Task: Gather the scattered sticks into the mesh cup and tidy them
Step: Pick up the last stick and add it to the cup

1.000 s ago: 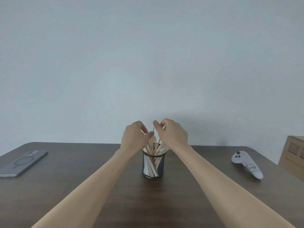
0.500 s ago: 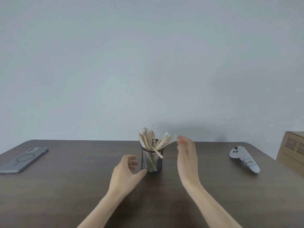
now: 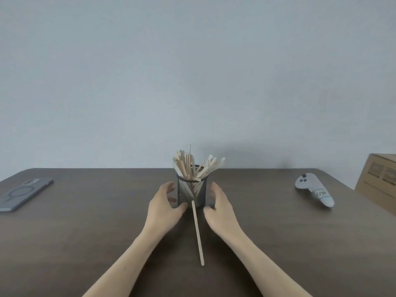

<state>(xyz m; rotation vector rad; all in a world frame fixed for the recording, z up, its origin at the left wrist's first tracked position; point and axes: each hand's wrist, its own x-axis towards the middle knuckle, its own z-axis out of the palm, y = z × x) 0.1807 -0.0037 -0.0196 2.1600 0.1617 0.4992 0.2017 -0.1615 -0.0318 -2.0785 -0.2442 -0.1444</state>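
A black mesh cup (image 3: 200, 190) stands upright mid-table, holding several pale wooden sticks (image 3: 188, 166) that fan out above its rim in two bunches. One long wooden stick (image 3: 198, 233) lies on the table in front of the cup, its far end against the cup's base. My left hand (image 3: 164, 207) rests on the table at the cup's left side, fingers apart and curved toward it. My right hand (image 3: 220, 207) mirrors it at the right side. Whether either hand touches the cup is unclear; neither grips it.
A grey phone (image 3: 20, 195) lies face down at the far left of the dark wooden table (image 3: 85, 232). A white handheld controller (image 3: 315, 190) lies at the right, and a cardboard box (image 3: 379, 181) stands at the right edge.
Both hands left the stick tops, dropped down and came in beside the cup's base. One stick now lies on the table in front of the cup.
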